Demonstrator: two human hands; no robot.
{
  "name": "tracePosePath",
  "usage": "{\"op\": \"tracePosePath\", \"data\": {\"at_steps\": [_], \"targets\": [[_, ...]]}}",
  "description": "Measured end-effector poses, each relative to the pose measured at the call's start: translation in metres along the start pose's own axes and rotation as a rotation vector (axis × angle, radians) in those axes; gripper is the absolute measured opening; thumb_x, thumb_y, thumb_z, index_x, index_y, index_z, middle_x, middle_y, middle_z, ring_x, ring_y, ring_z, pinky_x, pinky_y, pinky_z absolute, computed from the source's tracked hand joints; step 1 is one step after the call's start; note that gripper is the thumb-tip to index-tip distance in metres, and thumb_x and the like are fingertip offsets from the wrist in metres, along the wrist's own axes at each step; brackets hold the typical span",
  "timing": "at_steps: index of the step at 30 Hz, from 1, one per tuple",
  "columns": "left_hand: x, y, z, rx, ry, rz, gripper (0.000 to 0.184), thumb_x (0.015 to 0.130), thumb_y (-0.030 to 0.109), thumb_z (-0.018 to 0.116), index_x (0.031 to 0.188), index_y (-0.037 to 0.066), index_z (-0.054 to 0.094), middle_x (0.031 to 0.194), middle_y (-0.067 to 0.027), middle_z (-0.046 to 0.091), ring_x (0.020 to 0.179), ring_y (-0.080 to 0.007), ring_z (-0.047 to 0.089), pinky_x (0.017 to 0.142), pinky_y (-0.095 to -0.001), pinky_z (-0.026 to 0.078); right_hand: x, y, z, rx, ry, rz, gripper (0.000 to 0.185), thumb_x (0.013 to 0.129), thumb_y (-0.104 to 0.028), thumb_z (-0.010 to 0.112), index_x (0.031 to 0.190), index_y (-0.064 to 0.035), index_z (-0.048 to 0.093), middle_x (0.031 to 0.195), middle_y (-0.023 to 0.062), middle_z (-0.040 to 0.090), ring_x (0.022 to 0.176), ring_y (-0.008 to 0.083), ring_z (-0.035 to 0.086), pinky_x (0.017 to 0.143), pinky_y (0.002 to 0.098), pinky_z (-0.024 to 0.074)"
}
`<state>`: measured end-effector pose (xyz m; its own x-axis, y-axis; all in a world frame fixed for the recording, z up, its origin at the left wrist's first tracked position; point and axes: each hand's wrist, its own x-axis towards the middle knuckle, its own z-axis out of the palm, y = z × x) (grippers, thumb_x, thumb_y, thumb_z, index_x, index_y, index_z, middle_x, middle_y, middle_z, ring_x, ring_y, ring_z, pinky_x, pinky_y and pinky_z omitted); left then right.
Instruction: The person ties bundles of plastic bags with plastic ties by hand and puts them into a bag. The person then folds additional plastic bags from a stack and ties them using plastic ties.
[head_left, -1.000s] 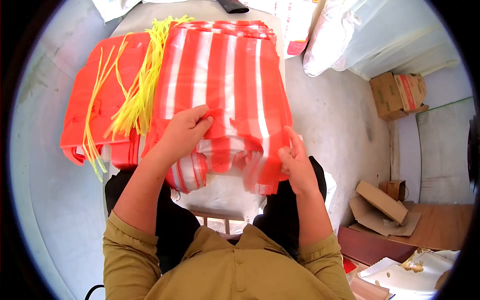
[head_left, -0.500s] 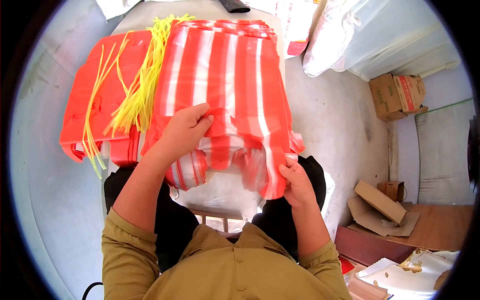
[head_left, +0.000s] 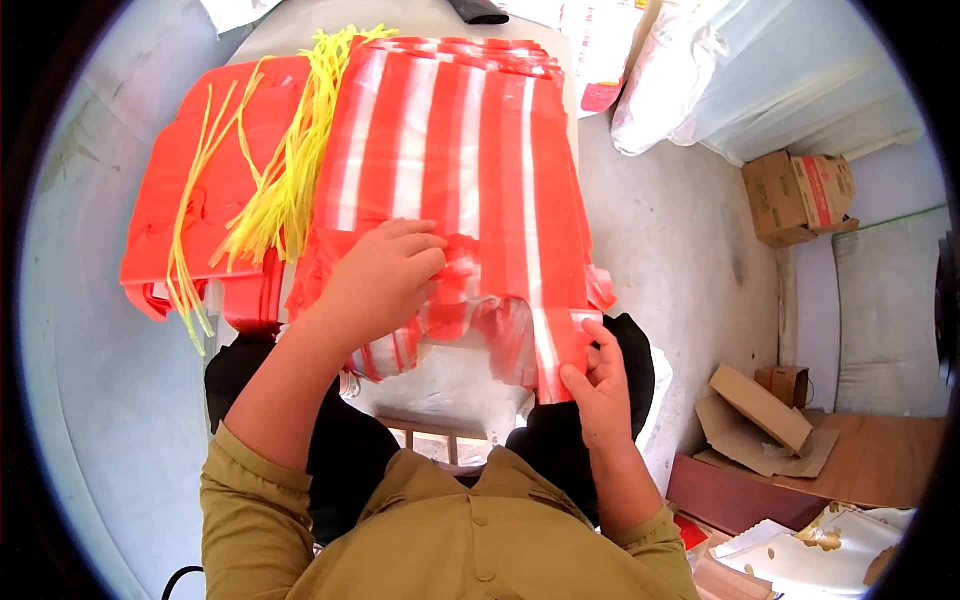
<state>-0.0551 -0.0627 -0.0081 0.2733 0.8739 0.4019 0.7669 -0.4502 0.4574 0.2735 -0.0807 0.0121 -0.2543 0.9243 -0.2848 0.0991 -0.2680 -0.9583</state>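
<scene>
A thick stack of red-and-white striped plastic bags (head_left: 455, 150) lies in front of me, its handle ends hanging toward my lap. My left hand (head_left: 395, 275) rests on the lower left of the top bag, palm down, fingers loosely spread. At the lower right corner my right hand (head_left: 597, 375) has the hanging handle strip between thumb and fingers. Left of the stack are plain red bags (head_left: 225, 160), with a bundle of yellow ties (head_left: 290, 190) lying between the two piles.
A white sack (head_left: 665, 85) stands beyond the table at the right. Cardboard boxes are by the wall (head_left: 790, 195) and on a brown board (head_left: 765, 415) at the lower right. A dark object (head_left: 480, 11) lies at the table's far edge.
My right hand has moved down along the right edge and now pinches the handle strip, which hangs straighter. My left hand has loosened its pinch and flattened onto the bag.
</scene>
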Motion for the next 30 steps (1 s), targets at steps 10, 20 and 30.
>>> {"op": "tracePosePath", "data": {"at_steps": [10,20,30], "targets": [[-0.005,-0.001,-0.005,0.076,0.044,0.157,0.028,0.064,0.004,0.077,0.092,0.005,0.070,0.098,-0.0064,0.069,0.092,-0.0284,0.067,0.077,-0.0403,0.059,0.090,-0.069,0.046,-0.640,-0.220,-0.323,0.018,0.092,-0.009,0.067,0.106,0.0007,0.072,0.085,0.0000,0.067,0.077,0.0075,0.059,0.071,0.0257,0.0490],[-0.013,0.000,0.002,0.039,-0.017,0.120,0.017,0.075,0.011,0.073,0.092,0.008,0.071,0.090,-0.0037,0.067,0.082,-0.0257,0.068,0.068,-0.0390,0.057,0.145,-0.073,0.079,-0.550,-0.505,-0.075,0.026,0.105,-0.024,0.062,0.103,-0.0002,0.073,0.080,-0.0027,0.060,0.067,0.0038,0.050,0.057,0.0249,0.0423],[-0.012,0.006,-0.003,0.055,-0.004,0.132,0.012,0.076,0.013,0.073,0.086,0.009,0.068,0.079,-0.0028,0.056,0.075,-0.0253,0.061,0.059,-0.0400,0.050,0.154,-0.062,0.080,-0.348,-0.629,-0.018,0.049,0.116,-0.036,0.040,0.118,0.0004,0.072,0.084,0.0028,0.063,0.058,0.0067,0.052,0.056,0.0236,0.0445]]}}
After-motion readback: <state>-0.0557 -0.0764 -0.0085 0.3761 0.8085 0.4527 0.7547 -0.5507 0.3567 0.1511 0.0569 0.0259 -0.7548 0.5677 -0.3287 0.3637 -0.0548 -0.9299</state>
